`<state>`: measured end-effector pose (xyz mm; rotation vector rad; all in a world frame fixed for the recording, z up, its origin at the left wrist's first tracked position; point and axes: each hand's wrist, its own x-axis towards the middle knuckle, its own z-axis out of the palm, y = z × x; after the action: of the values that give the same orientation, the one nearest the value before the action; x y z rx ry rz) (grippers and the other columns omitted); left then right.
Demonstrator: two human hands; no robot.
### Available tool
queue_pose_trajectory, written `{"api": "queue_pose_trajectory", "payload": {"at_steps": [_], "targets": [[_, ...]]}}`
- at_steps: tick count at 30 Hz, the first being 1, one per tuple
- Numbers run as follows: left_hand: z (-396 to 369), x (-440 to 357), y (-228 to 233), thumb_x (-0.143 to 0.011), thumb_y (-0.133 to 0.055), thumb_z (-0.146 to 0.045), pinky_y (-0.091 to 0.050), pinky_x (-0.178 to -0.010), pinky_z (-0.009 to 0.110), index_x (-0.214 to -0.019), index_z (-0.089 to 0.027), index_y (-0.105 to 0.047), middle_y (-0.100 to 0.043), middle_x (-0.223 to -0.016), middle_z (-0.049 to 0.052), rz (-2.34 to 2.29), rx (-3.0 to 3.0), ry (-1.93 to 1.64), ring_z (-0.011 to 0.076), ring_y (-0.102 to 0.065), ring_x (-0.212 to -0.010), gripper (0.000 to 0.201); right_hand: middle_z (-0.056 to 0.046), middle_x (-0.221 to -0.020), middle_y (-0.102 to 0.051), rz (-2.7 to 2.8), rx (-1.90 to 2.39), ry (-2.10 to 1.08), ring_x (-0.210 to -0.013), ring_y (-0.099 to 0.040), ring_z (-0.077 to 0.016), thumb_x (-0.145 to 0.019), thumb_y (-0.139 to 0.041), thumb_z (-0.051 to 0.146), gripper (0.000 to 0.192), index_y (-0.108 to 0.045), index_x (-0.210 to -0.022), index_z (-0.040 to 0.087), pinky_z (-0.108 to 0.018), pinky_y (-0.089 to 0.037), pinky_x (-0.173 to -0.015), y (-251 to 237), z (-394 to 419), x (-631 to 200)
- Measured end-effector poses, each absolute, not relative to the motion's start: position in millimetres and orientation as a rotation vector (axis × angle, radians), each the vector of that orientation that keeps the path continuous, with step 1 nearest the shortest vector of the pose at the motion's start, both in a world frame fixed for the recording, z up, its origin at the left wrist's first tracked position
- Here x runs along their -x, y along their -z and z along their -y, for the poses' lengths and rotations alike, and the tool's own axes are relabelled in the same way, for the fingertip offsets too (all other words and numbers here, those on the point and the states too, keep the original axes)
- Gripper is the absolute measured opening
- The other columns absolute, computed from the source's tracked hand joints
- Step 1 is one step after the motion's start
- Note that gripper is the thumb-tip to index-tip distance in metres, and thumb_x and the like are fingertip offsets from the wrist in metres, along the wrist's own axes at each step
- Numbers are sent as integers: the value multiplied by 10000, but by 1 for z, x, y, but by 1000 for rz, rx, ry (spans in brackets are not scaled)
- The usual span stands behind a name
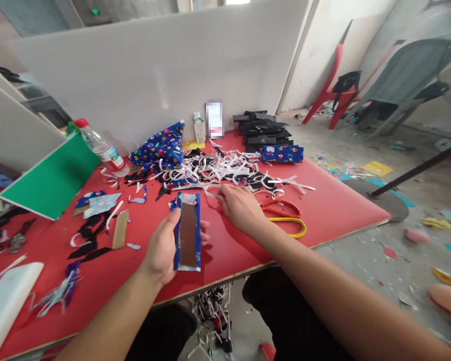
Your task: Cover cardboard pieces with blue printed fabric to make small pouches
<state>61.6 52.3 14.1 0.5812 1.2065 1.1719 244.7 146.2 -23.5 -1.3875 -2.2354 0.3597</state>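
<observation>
My left hand (165,240) is wrapped round a flat brown panel (188,235) edged with folded-over blue patterned fabric, and holds it upright over the red table. Off to its right, my right hand (240,205) is closed in a pinch, with a thin white strip (210,193) at its fingertips. Just behind that hand lies a pair of scissors (298,228) with one red and one yellow handle; the blades are hidden under the wrist. A tangled heap of white strips and black scraps (221,168) spreads beyond both hands.
Blue patterned cloth (160,148), a bottle (101,148), a small carton (199,129) and a phone (215,119) stand at the back. Black panels (265,129) are stacked behind a blue patterned piece (281,154). A green board (50,175) leans left; a white device (13,306) lies near front left.
</observation>
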Motion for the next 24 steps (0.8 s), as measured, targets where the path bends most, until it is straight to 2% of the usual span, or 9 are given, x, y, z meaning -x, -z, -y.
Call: {"api": "queue_pose_trajectory", "payload": {"at_steps": [2, 4, 7, 10, 14, 18, 24], "targets": [[-53, -64, -13, -815, -797, -497, -646, -640, 308, -925, -90, -791, -823, -857, 141, -1218, -593, -1262, 228, -780, -687, 422, -133, -985, -774, 2160, 1382, -435, -890, -680, -250, -1098, -394, 227, 277, -643, -1180, 137, -359, -444, -808, 15, -149, -244], [-55, -68, -10, -755, -858, -501, -648, -658, 320, -911, -103, -792, -817, -809, 113, -1217, -575, -1369, 242, -786, -712, 432, -120, -1042, -781, 2109, 1363, -509, -896, -696, -227, -1109, -396, 259, 287, -632, -1235, 156, -331, -462, -771, 2, -150, -244], [-59, -70, -4, -694, -919, -483, -652, -741, 350, -896, -130, -787, -817, -805, 84, -1170, -507, -1554, 264, -796, -798, 427, -85, -1063, -795, 2086, 1346, -590, -944, -714, -217, -1041, -579, 268, 159, -705, -1112, 202, -318, -484, -798, -17, -144, -240], [-61, -63, 2, -668, -942, -444, -644, -802, 372, -882, -139, -779, -814, -812, 76, -1161, -454, -1630, 280, -795, -868, 407, -55, -987, -798, 2037, 1317, -699, -890, -715, -198, -956, -707, 225, 36, -737, -942, 211, -311, -489, -786, -26, -127, -234], [-59, -49, 8, -711, -930, -415, -626, -833, 341, -939, -155, -770, -814, -888, 62, -1208, -512, -1624, 248, -781, -913, 381, -9, -923, -785, 1942, 1216, -837, -880, -701, -170, -957, -702, 186, 63, -714, -907, 223, -294, -484, -777, -23, -103, -229], [-53, -42, 13, -847, -850, -383, -599, -831, 275, -1053, -203, -750, -807, -1015, 35, -1245, -640, -1606, 185, -760, -942, 291, 25, -871, -762, 1919, 1147, -977, -828, -683, -148, -946, -729, 198, 67, -707, -899, 240, -279, -485, -745, -20, -90, -228], [-43, -46, 6, -955, -737, -443, -575, -728, 253, -1086, -193, -731, -795, -992, 55, -1461, -918, -1472, 181, -747, -871, 283, 29, -831, -755, 1674, 1086, -1259, -708, -673, -126, -908, -759, 244, 41, -739, -873, 247, -244, -496, -624, -27, -80, -220]]}}
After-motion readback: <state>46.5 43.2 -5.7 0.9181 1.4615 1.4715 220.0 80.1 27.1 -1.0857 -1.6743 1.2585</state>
